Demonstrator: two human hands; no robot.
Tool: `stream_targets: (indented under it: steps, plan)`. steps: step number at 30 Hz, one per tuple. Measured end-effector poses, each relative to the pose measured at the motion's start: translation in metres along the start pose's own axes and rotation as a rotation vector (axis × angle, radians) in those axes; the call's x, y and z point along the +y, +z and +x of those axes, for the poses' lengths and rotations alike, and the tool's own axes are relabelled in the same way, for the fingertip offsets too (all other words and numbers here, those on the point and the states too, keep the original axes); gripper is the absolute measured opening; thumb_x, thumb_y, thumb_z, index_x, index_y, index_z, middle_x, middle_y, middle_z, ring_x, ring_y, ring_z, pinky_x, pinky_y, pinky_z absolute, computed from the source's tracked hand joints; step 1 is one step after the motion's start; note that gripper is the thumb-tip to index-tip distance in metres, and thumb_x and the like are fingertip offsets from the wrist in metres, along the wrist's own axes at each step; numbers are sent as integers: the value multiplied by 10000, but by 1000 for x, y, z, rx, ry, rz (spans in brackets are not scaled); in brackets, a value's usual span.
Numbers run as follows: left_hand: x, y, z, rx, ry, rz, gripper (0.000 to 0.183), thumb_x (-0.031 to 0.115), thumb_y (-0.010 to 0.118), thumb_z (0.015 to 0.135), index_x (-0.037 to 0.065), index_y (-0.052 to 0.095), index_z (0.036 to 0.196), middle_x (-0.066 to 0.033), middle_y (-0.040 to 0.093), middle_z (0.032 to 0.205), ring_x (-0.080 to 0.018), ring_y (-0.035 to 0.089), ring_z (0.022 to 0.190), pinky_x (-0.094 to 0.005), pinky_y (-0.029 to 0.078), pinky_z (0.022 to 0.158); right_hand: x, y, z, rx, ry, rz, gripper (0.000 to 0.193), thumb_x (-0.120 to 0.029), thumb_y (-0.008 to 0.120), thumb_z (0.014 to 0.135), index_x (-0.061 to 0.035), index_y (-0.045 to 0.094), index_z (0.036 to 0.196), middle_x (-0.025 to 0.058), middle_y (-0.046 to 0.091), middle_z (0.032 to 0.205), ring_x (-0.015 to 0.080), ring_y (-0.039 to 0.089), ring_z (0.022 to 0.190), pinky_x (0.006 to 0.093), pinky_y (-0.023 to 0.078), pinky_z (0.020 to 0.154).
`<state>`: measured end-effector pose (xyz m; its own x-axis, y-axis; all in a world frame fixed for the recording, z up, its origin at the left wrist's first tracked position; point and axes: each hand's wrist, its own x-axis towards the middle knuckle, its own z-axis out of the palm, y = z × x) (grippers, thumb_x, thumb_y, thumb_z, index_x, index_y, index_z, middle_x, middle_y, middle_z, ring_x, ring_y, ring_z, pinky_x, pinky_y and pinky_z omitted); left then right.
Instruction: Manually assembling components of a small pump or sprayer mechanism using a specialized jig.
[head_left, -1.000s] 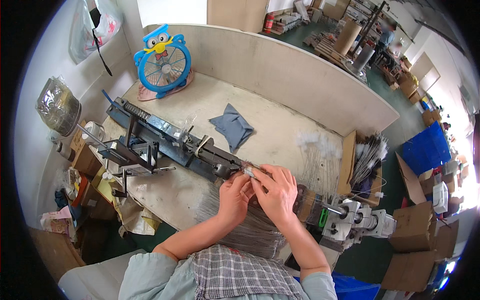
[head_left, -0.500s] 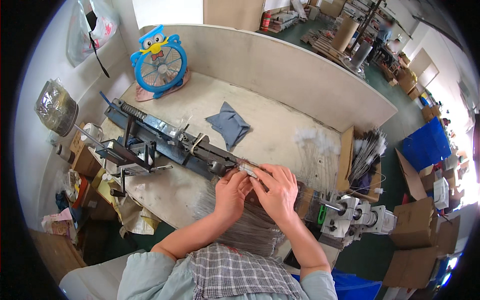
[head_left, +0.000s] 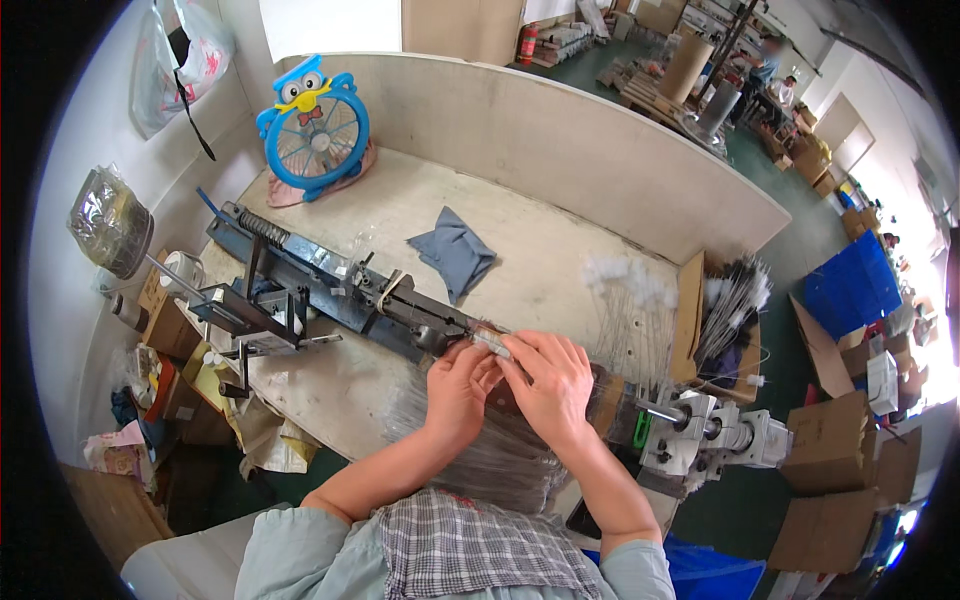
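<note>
My left hand (head_left: pixel 460 392) and my right hand (head_left: pixel 550 382) meet at the near end of a long dark metal bench fixture (head_left: pixel 400 300). Both hands are closed, fingertips pinched close together. A small whitish piece (head_left: pixel 490 341) lies at the right fingertips; what the fingers grip is too small and hidden to name. Below my hands, a thick bundle of thin grey wires (head_left: pixel 510 460) spreads across the near edge of the table. To the right of my right hand sits a silver clamp-like mechanism with a shaft (head_left: pixel 700 430).
A blue cartoon-shaped fan (head_left: pixel 318 140) stands at the back left, and a grey cloth (head_left: pixel 453 254) lies mid-table. White-tipped wires (head_left: pixel 625 300) lie at the right, beside a cardboard box (head_left: pixel 688 320) holding more. A hand crank (head_left: pixel 236 385) juts out at the left. A low partition (head_left: pixel 560 140) borders the back.
The whole view has shifted slightly. My hands stay at the same spot on the fixture, with only small finger movement.
</note>
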<state>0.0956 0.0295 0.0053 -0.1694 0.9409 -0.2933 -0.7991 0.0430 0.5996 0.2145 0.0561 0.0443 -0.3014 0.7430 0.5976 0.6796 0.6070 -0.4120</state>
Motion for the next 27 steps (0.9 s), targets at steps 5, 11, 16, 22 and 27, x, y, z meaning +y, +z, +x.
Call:
stream_targets:
  steps: [5, 11, 16, 22, 27]
  plan:
    - [10, 2, -7, -3, -63, -80, 423, 418, 380, 957, 19, 508, 1009, -110, 575, 967, -223, 588, 923, -367, 483, 842, 0, -17, -1, -110, 55, -111, 211, -166, 726, 690, -91, 674, 880, 19, 630, 840, 223, 582, 847, 352, 431, 753]
    - [16, -1, -15, 48, -122, 28, 567, 563, 307, 942, 27, 482, 1004, -102, 548, 986, -229, 575, 947, -372, 471, 882, 3, -13, -14, -122, -22, -89, 122, -111, 676, 712, -82, 662, 830, 33, 596, 751, 226, 559, 811, 357, 428, 737]
    - [16, 2, -16, -50, -147, 122, 697, 563, 257, 952, -33, 398, 1284, -160, 531, 1201, -238, 539, 1077, -364, 423, 930, 9, -20, -17, -108, 45, -51, 136, -99, 677, 721, -77, 665, 855, 31, 607, 761, 235, 560, 806, 361, 430, 738]
    - [16, -14, -20, -97, -187, 264, 622, 485, 316, 969, -12, 339, 1343, -142, 449, 1331, -250, 478, 1182, -365, 358, 998, 13, -45, -13, -53, 7, 65, 137, -102, 670, 750, -68, 671, 882, 50, 648, 811, 240, 591, 800, 360, 462, 698]
    - [43, -68, -29, 11, -194, 416, 470, 357, 461, 944, 28, 446, 1281, -109, 554, 1190, -211, 527, 1094, -345, 425, 916, 20, -63, -61, -231, 144, 141, 129, -122, 673, 774, -63, 682, 888, 78, 641, 737, 267, 620, 684, 338, 497, 591]
